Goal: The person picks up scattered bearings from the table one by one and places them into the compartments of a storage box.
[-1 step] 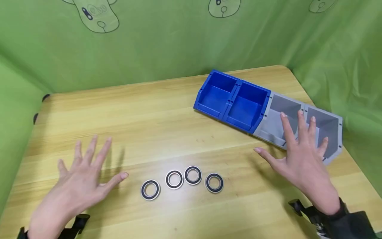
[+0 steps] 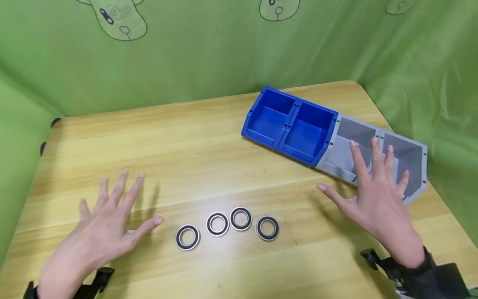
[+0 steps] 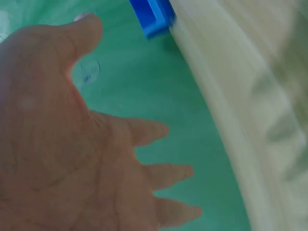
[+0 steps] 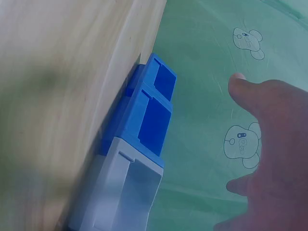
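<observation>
Head view: four black-and-silver rings lie flat on the wood-grain tabletop (image 2: 168, 141), between the two hands. First ring (image 2: 179, 237) sits nearest the left hand (image 2: 98, 228); second ring (image 2: 209, 224) and third ring (image 2: 232, 219) lie side by side, contact between them not resolvable; fourth ring (image 2: 259, 228) sits slightly apart to their right.

Left hand: palm down above the table, fingers released and spread, thumb toward the first ring, shadow falling on the wood beside it. Right hand (image 2: 382, 199): likewise raised, fingers splayed and released; in head view its fingertips overlap the grey bins, while the right wrist view shows the hand apart from the row.

Bins: one slanted row at rear right, adjoining: left blue bin (image 2: 267, 122), right blue bin (image 2: 307, 135), left grey bin (image 2: 340, 153), right grey bin (image 2: 408, 160). Green curtain (image 2: 205, 62) with printed cartoon heads hangs behind
</observation>
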The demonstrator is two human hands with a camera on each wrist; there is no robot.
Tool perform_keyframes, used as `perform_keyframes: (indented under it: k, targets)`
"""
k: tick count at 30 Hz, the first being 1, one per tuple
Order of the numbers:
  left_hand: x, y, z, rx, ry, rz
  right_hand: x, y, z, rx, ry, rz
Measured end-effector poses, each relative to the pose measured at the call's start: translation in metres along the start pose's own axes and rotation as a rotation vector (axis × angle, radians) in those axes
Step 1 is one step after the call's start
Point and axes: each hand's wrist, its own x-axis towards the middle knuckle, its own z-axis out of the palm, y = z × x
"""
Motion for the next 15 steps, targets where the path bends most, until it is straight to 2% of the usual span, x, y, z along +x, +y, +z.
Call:
perform_keyframes:
  k: [3,6,9,11,13,15]
  targets:
    - [0.013,0.012,-0.009,0.037,0.038,0.067,-0.002,0.001,-0.004,0.003,0.025,0.002]
    - [0.048,0.041,-0.022,0.115,0.120,0.205,-0.005,0.002,-0.008,0.006,0.048,0.005]
    - [0.103,0.082,-0.031,0.164,0.191,0.316,-0.009,0.002,-0.008,0.013,0.057,0.011]
    - [0.145,0.111,-0.032,0.155,0.214,0.355,-0.012,0.002,-0.007,0.016,0.063,0.011]
    - [0.187,0.139,-0.028,0.147,0.211,0.349,-0.015,0.002,-0.005,0.017,0.070,0.007]
    - [0.224,0.161,-0.021,0.169,0.197,0.312,-0.019,0.001,-0.003,0.019,0.075,-0.003]
